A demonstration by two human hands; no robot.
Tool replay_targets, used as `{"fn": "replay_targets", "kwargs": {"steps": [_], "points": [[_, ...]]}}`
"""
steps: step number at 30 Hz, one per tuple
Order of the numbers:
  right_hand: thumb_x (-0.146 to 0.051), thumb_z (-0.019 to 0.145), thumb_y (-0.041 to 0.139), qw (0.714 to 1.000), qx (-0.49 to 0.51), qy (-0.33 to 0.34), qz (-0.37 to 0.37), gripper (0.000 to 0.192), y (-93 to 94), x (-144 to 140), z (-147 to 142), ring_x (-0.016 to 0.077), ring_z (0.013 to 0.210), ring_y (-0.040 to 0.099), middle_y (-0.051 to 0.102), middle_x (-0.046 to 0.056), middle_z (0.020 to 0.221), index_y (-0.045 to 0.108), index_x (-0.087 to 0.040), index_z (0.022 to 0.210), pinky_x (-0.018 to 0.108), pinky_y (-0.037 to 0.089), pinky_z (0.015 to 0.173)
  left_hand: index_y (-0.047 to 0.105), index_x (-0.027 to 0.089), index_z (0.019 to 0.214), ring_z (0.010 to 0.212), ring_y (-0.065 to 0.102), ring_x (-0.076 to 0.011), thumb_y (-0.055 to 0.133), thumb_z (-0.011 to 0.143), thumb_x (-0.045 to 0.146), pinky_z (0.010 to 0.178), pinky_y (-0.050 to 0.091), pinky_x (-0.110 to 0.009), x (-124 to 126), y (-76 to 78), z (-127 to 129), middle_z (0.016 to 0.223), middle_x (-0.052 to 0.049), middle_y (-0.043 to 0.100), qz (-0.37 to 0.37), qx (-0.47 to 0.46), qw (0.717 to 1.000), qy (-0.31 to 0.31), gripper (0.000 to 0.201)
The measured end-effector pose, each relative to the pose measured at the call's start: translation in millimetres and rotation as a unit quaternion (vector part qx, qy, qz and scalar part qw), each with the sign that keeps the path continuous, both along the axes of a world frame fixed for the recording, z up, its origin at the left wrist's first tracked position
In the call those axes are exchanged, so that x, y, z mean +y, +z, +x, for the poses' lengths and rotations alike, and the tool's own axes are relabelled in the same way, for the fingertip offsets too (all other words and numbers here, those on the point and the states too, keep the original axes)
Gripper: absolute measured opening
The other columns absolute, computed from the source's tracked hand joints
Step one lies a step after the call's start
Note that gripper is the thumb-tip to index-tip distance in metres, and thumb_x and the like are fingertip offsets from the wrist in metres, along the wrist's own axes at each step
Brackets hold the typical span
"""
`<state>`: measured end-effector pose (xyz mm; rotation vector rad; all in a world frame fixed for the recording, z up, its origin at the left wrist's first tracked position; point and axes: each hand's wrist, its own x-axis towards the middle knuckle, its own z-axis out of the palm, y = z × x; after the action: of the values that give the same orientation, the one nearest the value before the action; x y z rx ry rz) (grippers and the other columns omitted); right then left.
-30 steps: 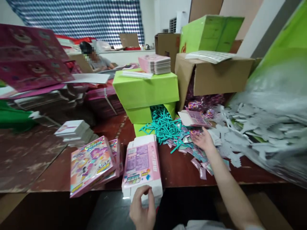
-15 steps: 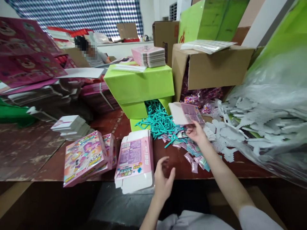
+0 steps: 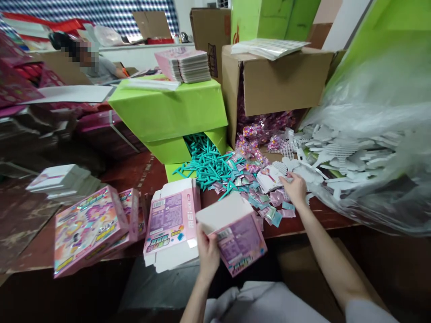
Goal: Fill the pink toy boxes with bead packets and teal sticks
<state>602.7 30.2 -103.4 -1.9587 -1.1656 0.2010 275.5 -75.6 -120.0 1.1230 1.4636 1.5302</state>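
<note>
- Left hand (image 3: 207,253) grips an open pink box (image 3: 235,233) at the desk (image 3: 303,220) edge.
- Right hand (image 3: 296,188), fingers closed, pinches a card (image 3: 269,178) among small packets (image 3: 266,204).
- Best to keep the box mouth open and steady.

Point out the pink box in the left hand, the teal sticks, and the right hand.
pink box (image 3: 239,240): head view, purple printed face.
teal sticks (image 3: 208,163): head view, middle of pile.
right hand (image 3: 296,188): head view, back of hand.
</note>
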Motion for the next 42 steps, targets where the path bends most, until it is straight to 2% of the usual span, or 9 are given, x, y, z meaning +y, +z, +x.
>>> {"fn": "replay_targets", "kwargs": {"steps": [3, 7, 12, 17, 22, 25, 29, 38, 42], "points": [[-0.039, 0.068, 0.073, 0.991, -0.094, 0.016, -0.097, 0.042, -29.3, 33, 29, 0.0286, 0.093, 0.06, 0.066, 0.021, 0.097, 0.068, -0.008, 0.096, 0.038, 0.044, 0.085, 0.054, 0.017, 0.093, 0.077, 0.059, -0.0172, 0.05, 0.084, 0.056, 0.071, 0.049, -0.028, -18, -29.5, 12, 0.083, -0.004, 0.062, -0.106, -0.011, 0.988, -0.114, 0.04], [-0.04, 0.07, 0.071, 0.988, -0.138, 0.02, -0.065, 0.039, -57.3, 38, 36, 0.0278, 0.089, 0.06, 0.067, 0.02, 0.095, 0.069, -0.009, 0.092, 0.038, 0.044, 0.084, 0.053, 0.016, 0.097, 0.085, 0.059, -0.0185, 0.047, 0.087, 0.051, 0.078, 0.047, -0.03, -26, -52.7, 13, 0.09, -0.005, 0.063, -0.144, 0.01, 0.984, -0.109, 0.036], [-0.03, 0.068, 0.069, 0.999, -0.04, -0.013, 0.021, 0.026, -64.2, 41, 36, 0.023, 0.073, 0.06, 0.069, 0.016, 0.08, 0.068, -0.008, 0.082, 0.035, 0.045, 0.076, 0.056, 0.016, 0.108, 0.097, 0.06, -0.0216, 0.054, 0.085, 0.044, 0.089, 0.045, -0.035, -16, -50.8, 6, 0.104, -0.009, 0.064, -0.126, 0.076, 0.976, -0.158, 0.036], [-0.029, 0.072, 0.062, 0.998, 0.012, -0.045, 0.038, 0.023, -56.6, 42, 41, 0.0215, 0.067, 0.061, 0.069, 0.016, 0.075, 0.069, -0.007, 0.077, 0.033, 0.048, 0.072, 0.026, 0.021, 0.141, 0.107, 0.06, -0.0213, 0.063, 0.08, 0.036, 0.093, 0.047, -0.037, -5, -46.2, 6, 0.121, -0.011, 0.057, -0.089, 0.009, 0.977, -0.194, 0.073], [-0.036, 0.075, 0.059, 0.965, 0.138, -0.115, 0.189, 0.035, -38.8, 5, 11, 0.0221, 0.076, 0.065, 0.069, 0.017, 0.086, 0.065, -0.007, 0.093, 0.034, 0.051, 0.07, 0.052, 0.019, 0.121, 0.114, 0.056, -0.0267, 0.08, 0.062, 0.034, 0.1, 0.042, -0.04, -1, -31.4, -5, 0.126, -0.011, 0.056, -0.099, 0.029, 0.95, -0.294, 0.067], [-0.038, 0.064, 0.072, 0.934, 0.31, 0.01, 0.175, 0.037, -34.3, -30, -38, 0.0192, 0.066, 0.065, 0.07, 0.009, 0.079, 0.067, -0.013, 0.09, 0.034, 0.053, 0.065, 0.042, 0.019, 0.132, 0.118, 0.053, -0.0292, 0.086, 0.051, 0.032, 0.1, 0.043, -0.04, 4, -28.1, -2, 0.131, -0.013, 0.052, -0.115, -0.027, 0.942, -0.315, 0.093], [-0.036, 0.065, 0.074, 0.94, 0.285, 0.173, 0.076, 0.022, -35.9, -62, -87, 0.0218, 0.07, 0.067, 0.072, 0.007, 0.076, 0.072, -0.017, 0.076, 0.037, 0.054, 0.072, 0.035, 0.019, 0.137, 0.114, 0.056, -0.0291, 0.09, 0.041, 0.027, 0.097, 0.046, -0.039, 14, -35.6, 6, 0.127, -0.014, 0.055, -0.11, -0.105, 0.924, -0.351, 0.111], [-0.033, 0.082, 0.057, 0.944, 0.084, 0.32, 0.012, 0.018, -45.3, -83, -82, 0.0248, 0.101, 0.061, 0.07, 0.005, 0.102, 0.075, -0.027, 0.084, 0.051, 0.035, 0.101, 0.04, 0.02, 0.137, 0.129, 0.044, -0.0313, 0.089, 0.042, 0.032, 0.107, 0.037, -0.042, 7, -54.8, 8, 0.144, -0.014, 0.041, -0.093, -0.061, 0.94, -0.323, 0.107], [-0.036, 0.086, 0.051, 0.916, 0.108, 0.379, -0.079, 0.025, -38.1, -89, -79, 0.0244, 0.114, 0.054, 0.067, 0.003, 0.112, 0.072, -0.031, 0.098, 0.054, 0.019, 0.111, 0.04, 0.021, 0.137, 0.122, 0.051, -0.0305, 0.086, 0.051, 0.034, 0.102, 0.042, -0.042, 6, -55.4, 6, 0.141, -0.014, 0.045, -0.085, -0.017, 0.926, -0.368, 0.098]]}}
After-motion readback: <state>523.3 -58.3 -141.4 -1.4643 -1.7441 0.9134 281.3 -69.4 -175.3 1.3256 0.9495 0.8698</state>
